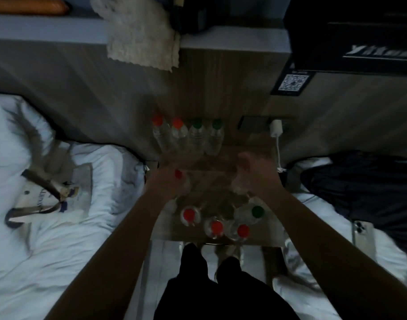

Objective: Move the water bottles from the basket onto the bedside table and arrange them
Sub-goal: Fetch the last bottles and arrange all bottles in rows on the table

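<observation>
Head view, dim and blurred. Four bottles (196, 137) of clear plastic stand in a row at the back of the worktop (223, 161), against the wall panel (209, 88). The two on the left have red caps and the two on the right have green caps.

The left hand (169, 184) is over the front of the worktop, its fingers curled round a red-capped bottle (179, 174). The right hand (250, 175) is level with it, fingers curled. The blur hides whether they hold anything.

Nearer the person, the clear basket (162, 229) holds four upright bottles close together. Three have red caps, and a green-capped one (258, 211) stands at the right. White beds (59, 250) lie on either side.
</observation>
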{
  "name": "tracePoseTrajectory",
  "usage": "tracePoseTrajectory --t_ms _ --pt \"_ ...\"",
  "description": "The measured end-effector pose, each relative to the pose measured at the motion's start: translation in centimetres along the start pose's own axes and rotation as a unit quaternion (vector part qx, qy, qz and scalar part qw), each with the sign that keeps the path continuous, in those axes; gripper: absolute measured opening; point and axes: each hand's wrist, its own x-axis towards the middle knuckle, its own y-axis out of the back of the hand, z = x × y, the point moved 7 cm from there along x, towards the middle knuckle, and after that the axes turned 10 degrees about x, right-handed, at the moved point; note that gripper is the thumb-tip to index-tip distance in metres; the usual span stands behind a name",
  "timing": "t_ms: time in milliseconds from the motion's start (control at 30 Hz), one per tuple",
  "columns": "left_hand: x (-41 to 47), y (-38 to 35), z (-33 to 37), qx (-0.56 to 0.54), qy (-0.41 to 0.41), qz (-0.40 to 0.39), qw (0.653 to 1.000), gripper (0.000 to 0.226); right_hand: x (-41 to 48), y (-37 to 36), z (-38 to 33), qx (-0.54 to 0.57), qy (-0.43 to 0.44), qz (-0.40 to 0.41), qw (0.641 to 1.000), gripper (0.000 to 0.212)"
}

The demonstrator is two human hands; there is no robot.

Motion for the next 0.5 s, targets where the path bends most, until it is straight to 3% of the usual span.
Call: tracePoseTrajectory --t_ms 100,233,367,500 --pt "-0.6 -1.0 0.6 0.087 -0.041 0.012 0.995 0.031 -1.1 -0.6 1.5 -0.135 0.023 -0.086 0.987 0.039" --pt "-0.8 -2.6 0.2 0.144 -0.053 0.012 0.988 0.039 -2.1 -1.4 3.4 -0.114 0.019 -0.125 0.985 0.033" --pt "-1.3 -3.3 0.9 0.145 -0.070 0.004 0.987 0.065 -2.2 -1.1 3.6 -0.102 0.039 -0.110 0.988 0.038" --pt "-0.8 -3.3 1.1 0.120 -0.049 0.020 0.991 0.064 -1.9 -0.7 3.6 -0.131 0.026 -0.148 0.980 0.047"
